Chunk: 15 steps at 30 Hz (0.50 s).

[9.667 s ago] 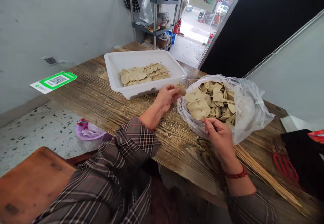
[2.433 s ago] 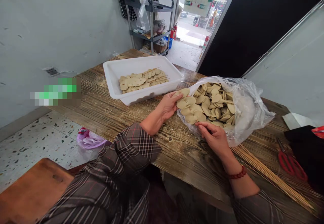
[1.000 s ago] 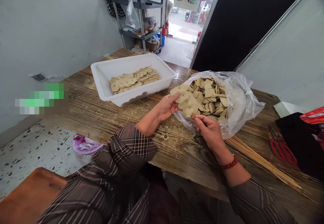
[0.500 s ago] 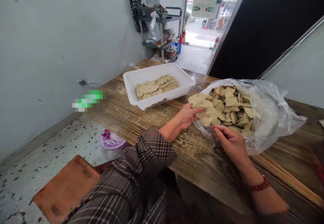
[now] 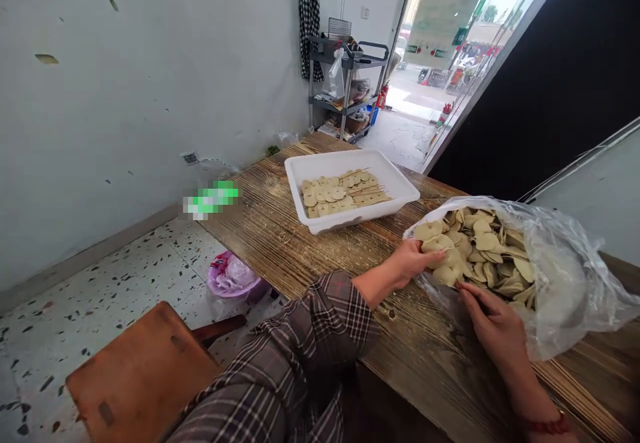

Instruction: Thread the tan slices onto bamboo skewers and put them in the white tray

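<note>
My left hand [image 5: 413,261] is closed on a row of thin, flat beige slices [image 5: 449,266], thumb on top, at the near left edge of a clear plastic bag [image 5: 565,283]. Just below the lowest slice, my right hand [image 5: 495,326] pinches the end of a thin skewer [image 5: 458,284]; most of the skewer is hidden by the slices. Many loose slices [image 5: 500,243] of the same kind fill the open bag. Beyond my left hand, a white plastic tray [image 5: 306,219] holds rows of slices threaded on skewers [image 5: 333,193].
A bundle of bamboo skewers [image 5: 580,393] lies on the wooden table [image 5: 260,229] by my right forearm. Below the table's left edge are a purple basin [image 5: 237,286] and a brown wooden stool [image 5: 140,376]. A grey trolley [image 5: 350,63] stands past the table's far end.
The view has swung, so table, tray, bag and hands appear further right and lower. Both hands keep their grip on the slices and skewer, with little visible movement between them.
</note>
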Available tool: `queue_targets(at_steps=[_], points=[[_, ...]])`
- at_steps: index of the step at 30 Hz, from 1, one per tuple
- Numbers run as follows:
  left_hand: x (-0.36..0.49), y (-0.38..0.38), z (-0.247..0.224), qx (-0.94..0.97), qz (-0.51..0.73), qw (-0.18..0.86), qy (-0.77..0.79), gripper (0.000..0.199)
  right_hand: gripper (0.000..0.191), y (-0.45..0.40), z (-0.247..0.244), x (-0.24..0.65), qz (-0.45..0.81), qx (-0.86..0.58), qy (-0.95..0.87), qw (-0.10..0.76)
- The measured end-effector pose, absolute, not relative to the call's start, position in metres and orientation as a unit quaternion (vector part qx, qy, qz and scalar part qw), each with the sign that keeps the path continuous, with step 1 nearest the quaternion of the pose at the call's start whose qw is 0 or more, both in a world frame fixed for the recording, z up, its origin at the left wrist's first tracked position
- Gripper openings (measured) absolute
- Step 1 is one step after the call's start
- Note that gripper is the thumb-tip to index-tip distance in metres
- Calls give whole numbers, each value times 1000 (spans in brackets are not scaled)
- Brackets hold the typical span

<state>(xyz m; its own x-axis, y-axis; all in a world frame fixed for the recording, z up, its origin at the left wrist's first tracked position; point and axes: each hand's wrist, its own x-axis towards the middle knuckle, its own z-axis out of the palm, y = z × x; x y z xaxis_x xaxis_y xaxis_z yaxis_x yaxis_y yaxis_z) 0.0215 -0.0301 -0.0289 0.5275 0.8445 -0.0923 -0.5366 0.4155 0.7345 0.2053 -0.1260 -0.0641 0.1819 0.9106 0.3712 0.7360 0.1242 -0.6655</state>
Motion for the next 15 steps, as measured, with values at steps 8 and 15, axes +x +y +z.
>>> queue_targets(at_steps=[8,15], points=[[31,-30,-43,433,334,794,264,44,27,-124,-22,209,23,-695,-597,400],[35,-38,-40,571,264,721,291,27,22,-53,63,162,-95,-563,-753,328]])
